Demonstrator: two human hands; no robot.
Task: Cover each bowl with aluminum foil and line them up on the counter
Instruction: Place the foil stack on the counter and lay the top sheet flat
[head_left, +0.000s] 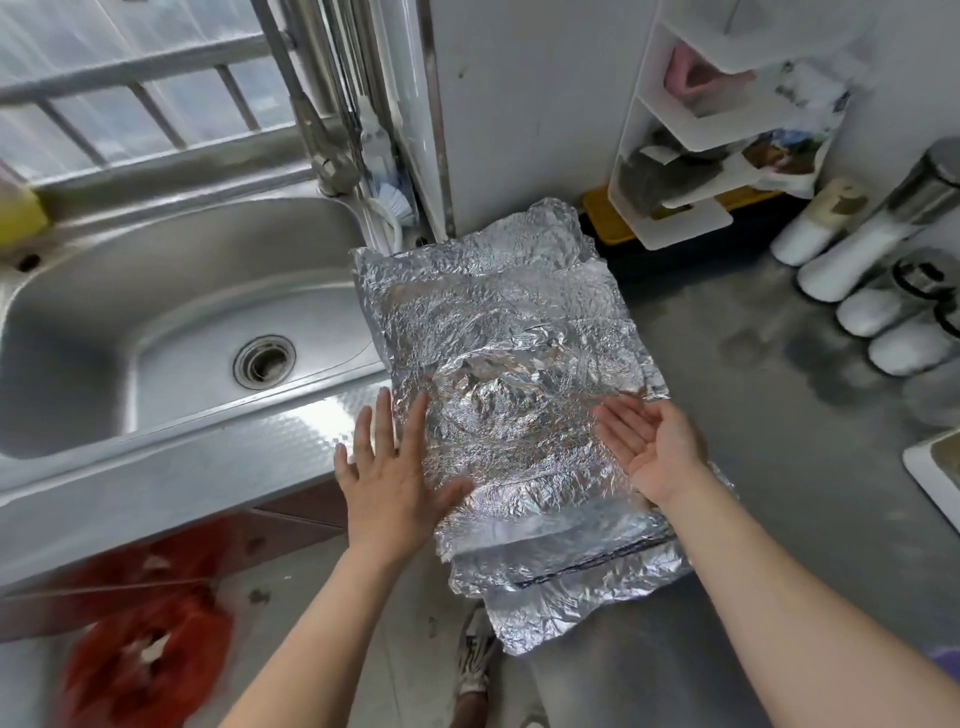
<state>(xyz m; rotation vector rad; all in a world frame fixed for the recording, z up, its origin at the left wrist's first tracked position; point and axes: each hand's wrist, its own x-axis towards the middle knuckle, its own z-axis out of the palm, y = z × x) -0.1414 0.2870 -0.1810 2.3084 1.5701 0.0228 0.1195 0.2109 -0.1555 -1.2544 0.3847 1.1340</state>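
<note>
We find a stack of crinkled silver aluminum foil sheets (498, 332) lying flat on the grey steel counter (753, 415), between and beyond both hands. Our left hand (395, 478) rests palm down on the stack's left edge, fingers straight and spread wide. Our right hand (654, 447) lies palm up over its right edge, fingers relaxed, holding nothing. A stainless steel sink basin (156, 322) sits left of the left hand.

You face a steel sink (156, 322) under a barred window (130, 78), a white wall (530, 104) beyond the grey desk (753, 415), pale floor tiles (415, 623) below.
</note>
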